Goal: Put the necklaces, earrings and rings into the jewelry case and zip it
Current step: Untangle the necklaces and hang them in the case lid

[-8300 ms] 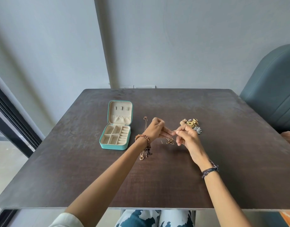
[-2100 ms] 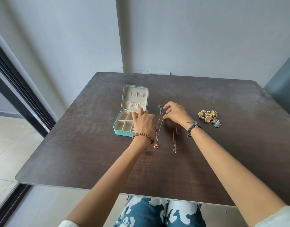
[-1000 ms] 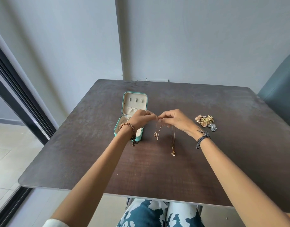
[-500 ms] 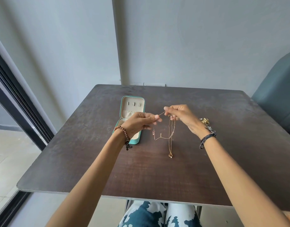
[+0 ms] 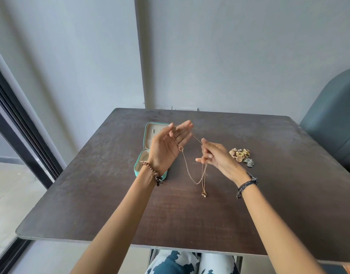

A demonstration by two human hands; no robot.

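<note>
My left hand is raised above the table, palm turned up, pinching one end of a thin gold necklace between thumb and fingers. My right hand pinches the same chain further along. The chain sags in a loop between both hands, with a ring pendant near the left palm. A second gold necklace with a small pendant hangs from my right fingers down to the table. The teal jewelry case lies open behind my left hand, partly hidden by it. A small pile of earrings and rings sits right of my right hand.
The dark brown table stands against a grey wall. A grey-blue chair back rises at the right edge. A dark window frame runs along the left. My patterned trousers show below the table's front edge.
Both hands have lifted the chain off the table and moved apart. My left hand has turned palm up and risen, and the loop between the hands hangs longer.
</note>
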